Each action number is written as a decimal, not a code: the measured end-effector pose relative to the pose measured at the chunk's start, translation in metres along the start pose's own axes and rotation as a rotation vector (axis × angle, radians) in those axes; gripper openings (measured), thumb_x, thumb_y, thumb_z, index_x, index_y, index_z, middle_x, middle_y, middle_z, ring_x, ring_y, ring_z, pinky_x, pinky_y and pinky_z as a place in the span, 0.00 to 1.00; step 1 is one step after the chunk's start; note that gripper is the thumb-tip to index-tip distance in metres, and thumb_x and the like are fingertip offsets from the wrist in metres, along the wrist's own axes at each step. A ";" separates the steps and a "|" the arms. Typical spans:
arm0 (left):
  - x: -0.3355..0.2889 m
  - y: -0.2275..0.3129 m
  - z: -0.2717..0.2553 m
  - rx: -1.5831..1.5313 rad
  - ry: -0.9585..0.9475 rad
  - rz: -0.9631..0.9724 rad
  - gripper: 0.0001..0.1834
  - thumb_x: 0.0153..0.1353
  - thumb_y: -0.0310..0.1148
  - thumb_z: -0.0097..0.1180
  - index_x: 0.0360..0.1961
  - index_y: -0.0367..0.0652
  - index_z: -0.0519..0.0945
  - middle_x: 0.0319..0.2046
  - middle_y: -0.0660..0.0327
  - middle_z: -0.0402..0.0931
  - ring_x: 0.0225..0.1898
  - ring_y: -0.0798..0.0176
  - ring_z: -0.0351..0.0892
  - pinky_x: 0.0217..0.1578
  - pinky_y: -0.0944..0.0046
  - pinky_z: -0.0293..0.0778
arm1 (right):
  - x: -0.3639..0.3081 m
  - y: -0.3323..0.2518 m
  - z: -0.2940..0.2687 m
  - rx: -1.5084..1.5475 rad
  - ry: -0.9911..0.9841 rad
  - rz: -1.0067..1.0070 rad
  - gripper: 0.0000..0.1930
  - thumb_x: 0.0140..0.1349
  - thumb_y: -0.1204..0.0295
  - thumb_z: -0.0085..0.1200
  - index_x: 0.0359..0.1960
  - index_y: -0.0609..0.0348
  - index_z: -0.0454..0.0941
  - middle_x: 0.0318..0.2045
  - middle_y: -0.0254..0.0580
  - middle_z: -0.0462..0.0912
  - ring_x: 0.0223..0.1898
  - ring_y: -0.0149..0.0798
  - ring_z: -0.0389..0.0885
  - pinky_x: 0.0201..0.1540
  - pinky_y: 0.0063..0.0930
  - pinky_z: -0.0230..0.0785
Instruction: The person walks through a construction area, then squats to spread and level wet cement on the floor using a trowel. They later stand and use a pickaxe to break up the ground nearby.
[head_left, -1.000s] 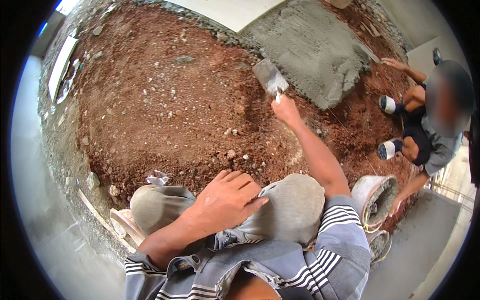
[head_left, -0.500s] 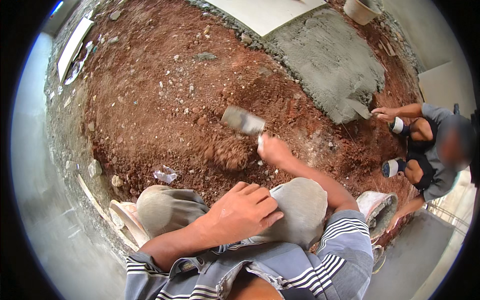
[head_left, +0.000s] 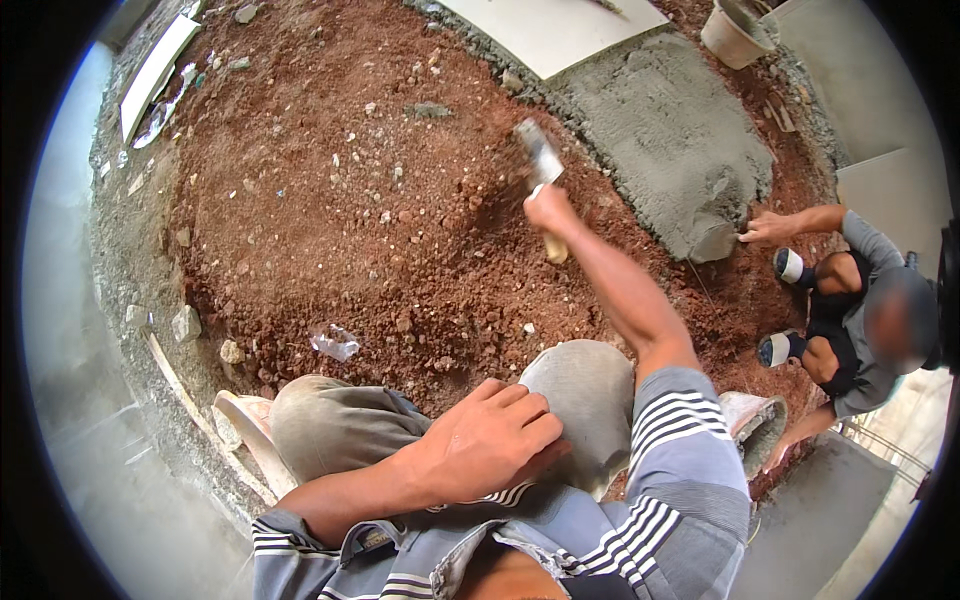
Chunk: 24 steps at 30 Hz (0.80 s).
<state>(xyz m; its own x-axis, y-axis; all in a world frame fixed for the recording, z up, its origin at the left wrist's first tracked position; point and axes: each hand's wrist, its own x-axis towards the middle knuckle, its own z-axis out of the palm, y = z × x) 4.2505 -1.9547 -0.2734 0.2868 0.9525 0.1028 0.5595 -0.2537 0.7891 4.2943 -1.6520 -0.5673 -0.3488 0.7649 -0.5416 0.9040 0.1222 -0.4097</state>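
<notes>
Swinging trowel (head_left: 542,155) toward mortar (head_left: 670,130) edge in closed right hand (head_left: 550,209), resting empty left hand (head_left: 500,430) half-curled; likely levelling soil (head_left: 320,230), needing another scrape.

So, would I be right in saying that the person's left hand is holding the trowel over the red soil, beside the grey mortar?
Not quite: the head view shows the right hand holding the trowel, while the left hand is by the knees. The trowel is indeed over the red soil, beside the grey mortar.
</notes>
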 end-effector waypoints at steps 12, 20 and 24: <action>-0.008 0.003 0.000 0.017 -0.030 -0.017 0.12 0.58 0.38 0.65 0.33 0.44 0.75 0.31 0.61 0.73 0.35 0.58 0.76 0.38 0.59 0.71 | -0.011 -0.003 -0.050 -0.069 0.216 -0.173 0.19 0.66 0.62 0.44 0.47 0.66 0.74 0.37 0.61 0.84 0.39 0.59 0.85 0.44 0.53 0.76; -0.017 0.003 -0.012 0.035 -0.022 -0.080 0.12 0.57 0.38 0.65 0.33 0.44 0.76 0.30 0.62 0.73 0.34 0.59 0.76 0.36 0.61 0.70 | 0.068 0.014 -0.083 -0.278 0.340 -0.071 0.18 0.67 0.62 0.44 0.51 0.62 0.71 0.45 0.60 0.83 0.49 0.59 0.82 0.51 0.53 0.73; -0.018 0.004 -0.013 0.025 -0.029 -0.083 0.12 0.56 0.37 0.66 0.35 0.43 0.77 0.31 0.63 0.74 0.33 0.60 0.76 0.36 0.61 0.70 | 0.088 0.018 -0.070 -0.251 0.338 -0.042 0.17 0.65 0.63 0.50 0.50 0.62 0.72 0.45 0.60 0.83 0.49 0.59 0.82 0.51 0.53 0.74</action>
<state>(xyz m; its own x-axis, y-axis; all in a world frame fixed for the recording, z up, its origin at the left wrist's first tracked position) 4.2374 -1.9705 -0.2640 0.2610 0.9651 0.0201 0.6012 -0.1788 0.7788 4.2976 -1.5381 -0.5709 -0.3239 0.9152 -0.2399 0.9373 0.2760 -0.2126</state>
